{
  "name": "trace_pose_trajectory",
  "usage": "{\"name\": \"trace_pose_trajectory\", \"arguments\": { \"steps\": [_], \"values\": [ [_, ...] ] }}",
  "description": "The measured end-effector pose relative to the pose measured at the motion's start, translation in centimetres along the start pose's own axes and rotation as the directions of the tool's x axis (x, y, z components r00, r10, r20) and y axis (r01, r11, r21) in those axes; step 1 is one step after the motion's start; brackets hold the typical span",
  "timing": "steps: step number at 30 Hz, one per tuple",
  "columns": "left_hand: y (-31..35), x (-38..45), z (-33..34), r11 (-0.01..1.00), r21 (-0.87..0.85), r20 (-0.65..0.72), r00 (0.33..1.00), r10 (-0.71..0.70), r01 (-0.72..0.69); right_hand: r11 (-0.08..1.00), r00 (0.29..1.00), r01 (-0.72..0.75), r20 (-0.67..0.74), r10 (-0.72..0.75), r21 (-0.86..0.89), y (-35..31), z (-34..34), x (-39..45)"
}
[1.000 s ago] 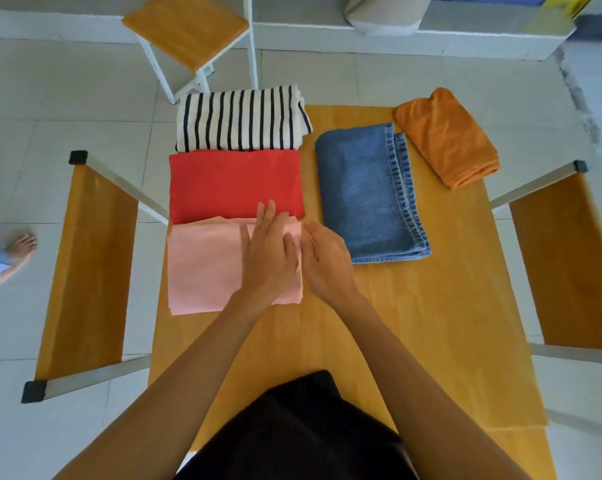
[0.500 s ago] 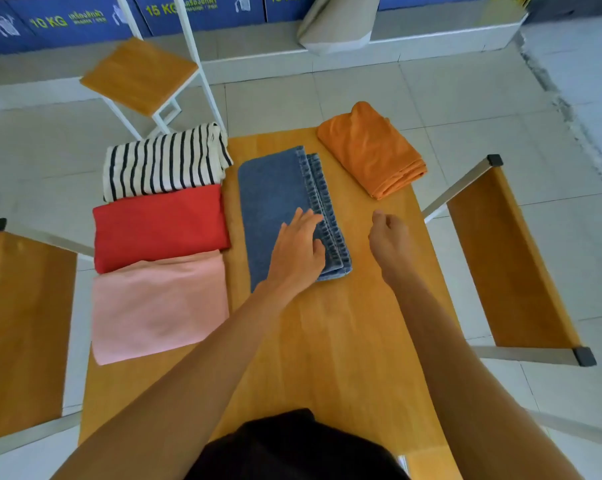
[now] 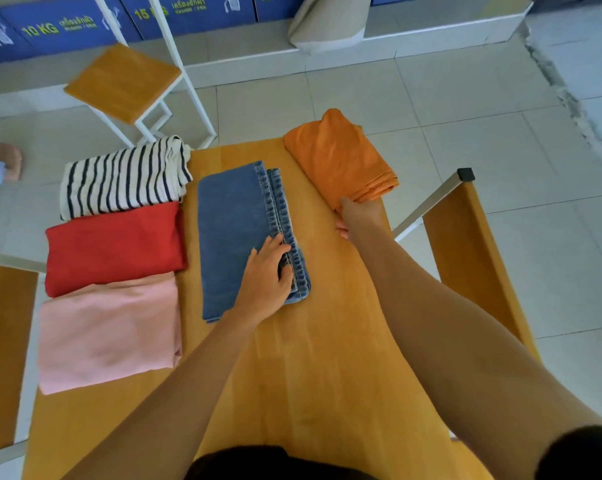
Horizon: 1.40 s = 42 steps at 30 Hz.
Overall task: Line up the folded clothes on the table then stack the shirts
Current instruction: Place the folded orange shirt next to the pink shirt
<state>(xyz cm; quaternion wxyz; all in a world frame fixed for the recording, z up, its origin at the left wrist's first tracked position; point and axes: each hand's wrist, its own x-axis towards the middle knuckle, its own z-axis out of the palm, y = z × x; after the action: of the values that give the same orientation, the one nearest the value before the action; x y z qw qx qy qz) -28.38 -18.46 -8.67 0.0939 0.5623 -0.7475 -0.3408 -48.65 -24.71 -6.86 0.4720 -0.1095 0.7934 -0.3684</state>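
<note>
Three folded shirts lie in a column along the left edge of the wooden table (image 3: pixel 327 358): a black-and-white striped shirt (image 3: pixel 123 178) farthest, a red shirt (image 3: pixel 116 247) in the middle, a pink shirt (image 3: pixel 109 334) nearest. Folded blue jeans (image 3: pixel 233 230) lie in the centre. My left hand (image 3: pixel 265 278) rests flat on their near right edge, fingers spread. A folded orange shirt (image 3: pixel 337 157) sits askew at the far right corner. My right hand (image 3: pixel 360 218) grips its near edge, fingertips hidden under the cloth.
Wooden chairs flank the table, a chair (image 3: pixel 1 341) on the left and a chair (image 3: pixel 465 244) on the right. A white-framed stool (image 3: pixel 123 81) stands beyond the far left corner. Blue boxes (image 3: pixel 67 26) line the back wall. Another person's foot (image 3: pixel 8 157) shows at the far left.
Both hands left the pink shirt. My left hand moved onto the jeans and stays there. My right hand reached farther right and took hold of the orange shirt's edge.
</note>
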Motion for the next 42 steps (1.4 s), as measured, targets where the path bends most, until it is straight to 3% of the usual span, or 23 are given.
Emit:
{"name": "trace_pose_trajectory", "arguments": {
  "steps": [11, 16, 20, 24, 28, 34, 39, 42],
  "values": [
    [-0.3, -0.1, 0.4, 0.998, 0.063, -0.008, 1.000, 0.013, -0.013, 0.996, 0.989, -0.082, 0.120, 0.087, -0.045, 6.4, -3.6, -1.5],
    [0.3, -0.2, 0.2, 0.998, 0.056, 0.005, 1.000, -0.019, 0.018, 0.985, 0.995, 0.088, -0.025, -0.093, -0.149, 5.9, -3.1, -1.6],
    [1.0, -0.4, 0.0, 0.998, 0.045, 0.063, 0.997, -0.052, 0.050, 0.947, 0.989, 0.118, 0.117, -0.087, -0.298, 3.0, -3.5, -0.8],
    [1.9, -0.1, -1.2, 0.992, 0.038, 0.172, 0.977, -0.123, 0.118, 0.948, 0.991, 0.105, 0.115, -0.073, -0.300, 3.2, -4.5, -0.6],
    [3.6, -0.5, -2.0, 0.984, -0.046, 0.150, 0.975, -0.163, 0.172, 0.932, 0.994, 0.098, 0.087, -0.072, -0.348, 8.6, -6.8, -3.0],
    [7.7, -0.8, 0.0, 0.997, -0.047, 0.085, 0.995, -0.048, 0.053, 0.867, 0.998, 0.048, 0.058, -0.022, -0.497, 17.4, -12.5, -9.9],
    [8.6, -0.8, 4.7, 0.991, -0.027, 0.257, 0.959, -0.123, 0.134, 0.902, 0.999, 0.054, 0.017, -0.051, -0.428, 20.5, -16.3, -13.7],
    [8.6, -2.0, 7.2, 0.993, 0.062, 0.191, 0.976, -0.107, 0.096, 0.969, 0.997, -0.054, -0.069, 0.039, -0.242, 20.7, -17.2, -13.7]
  ]
}}
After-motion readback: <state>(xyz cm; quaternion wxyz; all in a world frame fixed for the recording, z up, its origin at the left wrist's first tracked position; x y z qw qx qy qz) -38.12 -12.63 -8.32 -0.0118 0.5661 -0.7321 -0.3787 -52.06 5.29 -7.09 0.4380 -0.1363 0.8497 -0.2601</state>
